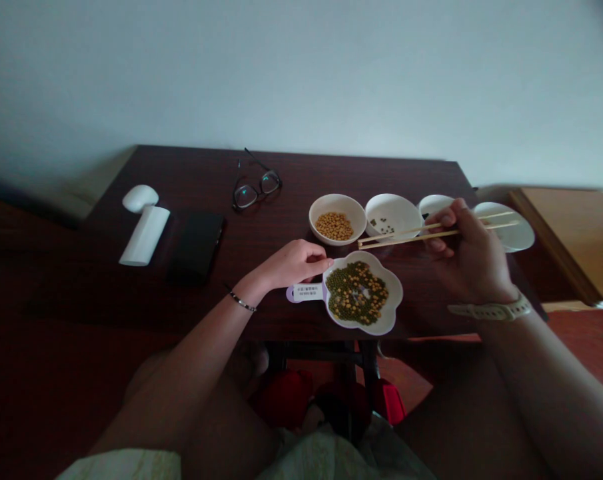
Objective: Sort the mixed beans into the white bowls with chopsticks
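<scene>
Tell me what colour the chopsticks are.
The chopsticks are pale yellowish tan, showing best in the head view.

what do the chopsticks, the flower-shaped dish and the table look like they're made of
The chopsticks look like bamboo or pale wood, going by their light tan colour. The flower-shaped dish seems smooth plastic, white with a lilac-edged handle, though ceramic is possible. The table is dark reddish brown with faint streaks, so wood or wood-look laminate.

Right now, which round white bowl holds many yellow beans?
The leftmost round white bowl in the row: yellow beans cover its bottom. The second bowl shows only scattered green beans; no other bowl shows such a layer.
</scene>
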Tool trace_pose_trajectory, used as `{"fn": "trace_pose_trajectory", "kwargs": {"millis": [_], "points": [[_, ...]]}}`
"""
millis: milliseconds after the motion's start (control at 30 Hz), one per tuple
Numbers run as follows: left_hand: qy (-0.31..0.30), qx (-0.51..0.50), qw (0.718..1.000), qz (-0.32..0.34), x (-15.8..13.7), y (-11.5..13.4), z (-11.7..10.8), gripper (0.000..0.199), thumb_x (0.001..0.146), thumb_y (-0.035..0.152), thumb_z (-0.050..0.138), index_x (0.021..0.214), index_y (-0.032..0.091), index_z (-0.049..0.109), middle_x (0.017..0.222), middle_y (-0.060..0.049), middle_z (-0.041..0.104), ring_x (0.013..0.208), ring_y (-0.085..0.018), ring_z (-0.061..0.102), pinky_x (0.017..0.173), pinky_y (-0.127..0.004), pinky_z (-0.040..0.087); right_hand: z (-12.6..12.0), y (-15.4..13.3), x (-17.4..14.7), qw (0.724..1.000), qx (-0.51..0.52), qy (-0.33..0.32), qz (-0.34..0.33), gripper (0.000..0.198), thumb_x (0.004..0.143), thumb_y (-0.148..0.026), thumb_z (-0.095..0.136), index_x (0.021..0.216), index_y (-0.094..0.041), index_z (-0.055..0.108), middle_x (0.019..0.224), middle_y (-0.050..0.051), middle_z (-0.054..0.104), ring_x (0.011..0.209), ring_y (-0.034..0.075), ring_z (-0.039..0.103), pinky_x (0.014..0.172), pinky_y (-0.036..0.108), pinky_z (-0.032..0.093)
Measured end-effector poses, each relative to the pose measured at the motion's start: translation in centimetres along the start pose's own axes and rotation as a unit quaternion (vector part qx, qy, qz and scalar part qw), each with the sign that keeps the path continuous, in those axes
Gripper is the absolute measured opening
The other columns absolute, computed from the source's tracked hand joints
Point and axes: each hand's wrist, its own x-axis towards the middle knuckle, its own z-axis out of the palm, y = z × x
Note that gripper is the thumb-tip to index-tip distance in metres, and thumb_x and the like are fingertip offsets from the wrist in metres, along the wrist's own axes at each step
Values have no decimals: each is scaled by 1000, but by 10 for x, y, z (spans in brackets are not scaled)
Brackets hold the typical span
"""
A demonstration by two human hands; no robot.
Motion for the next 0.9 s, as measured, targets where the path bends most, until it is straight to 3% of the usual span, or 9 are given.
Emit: {"fn": "trace_pose_trajectory", "kwargs": {"millis": [100,267,533,733,900], "points": [[0,-1,1000,0,0,0,0,47,107,52,62,74,19,62,62,1,62,55,-10,50,52,-26,31,2,9,3,999,7,22,-26,36,98,-40,85,80,-21,61,82,-3,54,61,7,53,45,15,43],[-2,-4,1000,-4,-1,4,0,47,106,53,61,74,19,63,61,1,62,54,-10,51,53,-25,32,3,13,2,997,-73,-1,-33,33,103,-47,79,83,-24,65,89,1,59,67,10,59,49,19,49],[0,-10,1000,-8,-2,4,1,46,106,52,62,75,18,64,63,1,62,55,-10,53,54,-25,33,-5,-1,-1,981,-189,-22,-47,19,104,-43,74,93,-30,65,87,1,63,62,15,55,51,30,45],[-2,-13,1000,-7,-2,4,0,46,106,52,62,75,18,64,64,1,63,55,-10,53,54,-25,32,-11,-5,-7,975,-217,-44,-1,51,109,-62,61,76,-25,64,64,2,56,49,12,46,43,28,31],[-1,-11,1000,-1,-2,5,0,47,106,51,62,72,19,62,61,2,61,53,-9,52,53,-25,32,-6,-7,-16,952,-301,-53,9,54,108,-65,61,76,-23,66,57,1,57,45,12,46,41,27,30]]}}
